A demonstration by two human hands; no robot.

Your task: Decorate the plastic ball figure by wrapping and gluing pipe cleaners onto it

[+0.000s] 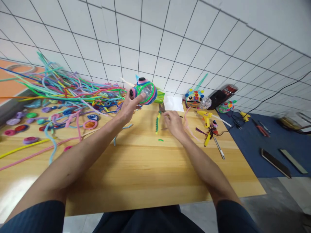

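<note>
My left hand [131, 106] grips a clear plastic bottle [147, 92] wrapped in blue, green and pink pipe cleaners. Dark oval pieces stick out on it, and its thumb side presses the clear plastic. Lower and to the right, my right hand [173, 123] is curled at the pliers [157, 123], which have green and yellow handles. Its fingertips meet the tool near the metal jaws; the second handle is hidden by the hand. A small green snippet [160, 140] lies in front of the pliers.
Loose pipe cleaners [80, 87] and coiled discs [31, 140] spread over the left. A white paper [173, 103] lies at the back. To the right are a decorated bottle [194, 97], a yellow glue gun [205, 117], a pen [219, 148] and a phone [275, 162] on blue cloth.
</note>
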